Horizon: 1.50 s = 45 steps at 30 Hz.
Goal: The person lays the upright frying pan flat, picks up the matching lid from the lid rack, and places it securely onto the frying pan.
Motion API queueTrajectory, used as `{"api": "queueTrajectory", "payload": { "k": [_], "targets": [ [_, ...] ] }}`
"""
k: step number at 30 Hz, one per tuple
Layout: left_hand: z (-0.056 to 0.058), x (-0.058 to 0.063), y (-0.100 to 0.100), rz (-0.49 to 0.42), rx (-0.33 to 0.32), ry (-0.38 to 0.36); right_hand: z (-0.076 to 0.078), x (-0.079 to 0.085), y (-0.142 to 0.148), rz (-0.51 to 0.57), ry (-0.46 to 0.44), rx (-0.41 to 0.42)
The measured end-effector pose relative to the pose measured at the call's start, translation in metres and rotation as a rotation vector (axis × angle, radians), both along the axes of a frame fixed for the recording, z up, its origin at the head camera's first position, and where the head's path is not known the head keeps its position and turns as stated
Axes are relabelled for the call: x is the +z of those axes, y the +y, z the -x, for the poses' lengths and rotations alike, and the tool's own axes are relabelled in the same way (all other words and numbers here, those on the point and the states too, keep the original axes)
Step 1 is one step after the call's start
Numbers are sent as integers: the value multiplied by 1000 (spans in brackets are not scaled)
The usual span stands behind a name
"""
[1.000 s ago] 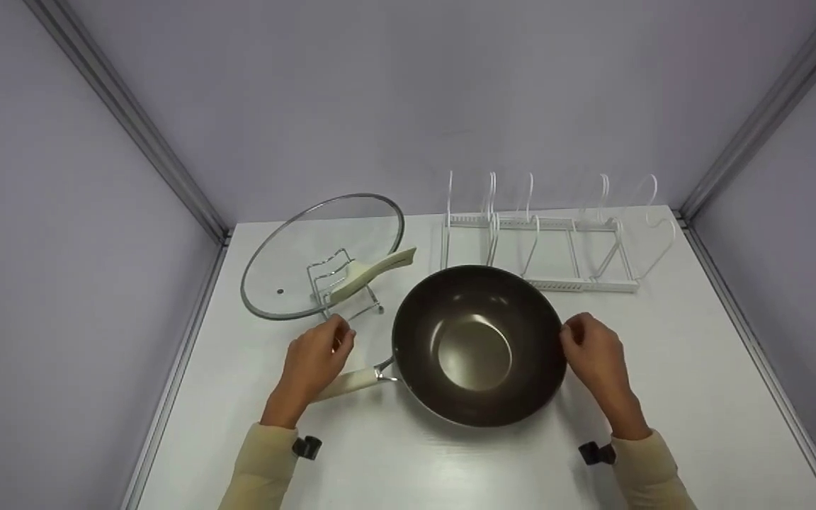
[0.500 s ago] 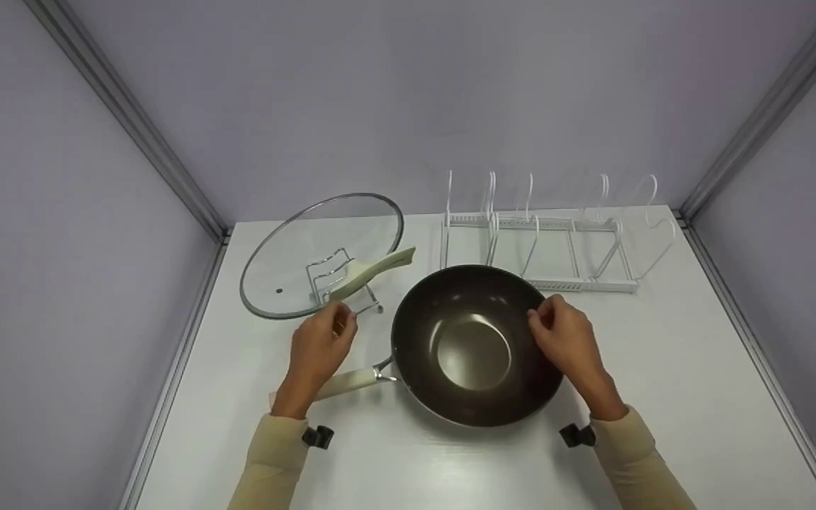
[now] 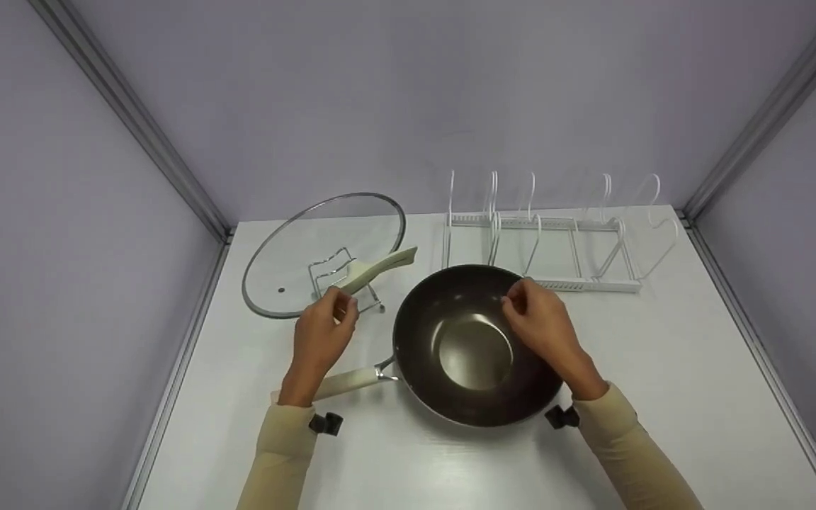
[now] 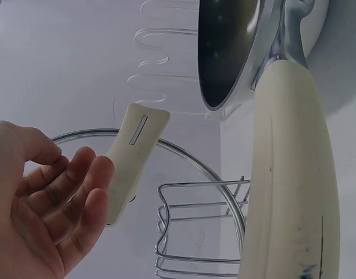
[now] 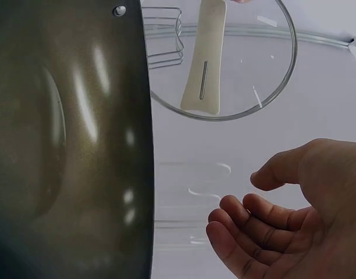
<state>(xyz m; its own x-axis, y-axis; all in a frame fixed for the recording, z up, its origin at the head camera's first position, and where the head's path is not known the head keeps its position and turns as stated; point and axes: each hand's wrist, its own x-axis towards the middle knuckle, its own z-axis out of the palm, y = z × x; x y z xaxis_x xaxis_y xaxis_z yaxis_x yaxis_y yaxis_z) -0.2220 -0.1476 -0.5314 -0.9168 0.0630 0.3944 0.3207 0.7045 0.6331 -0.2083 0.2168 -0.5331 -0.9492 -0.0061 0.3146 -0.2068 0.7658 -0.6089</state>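
A dark brown wok [image 3: 426, 333] sits on the white table, its cream handle [image 3: 348, 382] pointing left. Behind it to the left, a glass lid [image 3: 295, 248] with a cream handle [image 4: 140, 139] leans on a wire stand [image 4: 195, 258]. My left hand [image 3: 323, 333] is over the wok handle, fingers loosely curled and holding nothing, its fingertips close to the lid handle's lower end. The right hand [image 3: 546, 322] hovers over the wok's right side. In the right wrist view its thumb and fingers [image 5: 265, 221] are loosely bent and apart, with nothing between them.
A white wire rack [image 3: 581, 285] with upright loops stands at the back right, just behind the wok. Grey panel walls [image 3: 422, 106] enclose the table at the back and both sides.
My right hand has moved left and away from me, from the wok's right rim to over its inside. The left hand has moved slightly forward toward the lid handle. The wok stays put.
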Motion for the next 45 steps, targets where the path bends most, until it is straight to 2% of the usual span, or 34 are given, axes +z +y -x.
{"api": "queueTrajectory", "payload": {
  "k": [7,16,25,35,45],
  "targets": [
    [3,3,-1,-38,5,-5,10,11,-13,1,26,59],
    [7,3,-3,-64,45,-36,25,15,-27,-15,51,164],
    [13,4,-4,-102,55,-72,40,17,-42,-8,95,255],
    [17,4,-8,-113,78,-19,52,15,-59,-19,135,333],
    [17,4,-13,-104,135,-19,64,16,-73,-30,142,375]
  ]
}}
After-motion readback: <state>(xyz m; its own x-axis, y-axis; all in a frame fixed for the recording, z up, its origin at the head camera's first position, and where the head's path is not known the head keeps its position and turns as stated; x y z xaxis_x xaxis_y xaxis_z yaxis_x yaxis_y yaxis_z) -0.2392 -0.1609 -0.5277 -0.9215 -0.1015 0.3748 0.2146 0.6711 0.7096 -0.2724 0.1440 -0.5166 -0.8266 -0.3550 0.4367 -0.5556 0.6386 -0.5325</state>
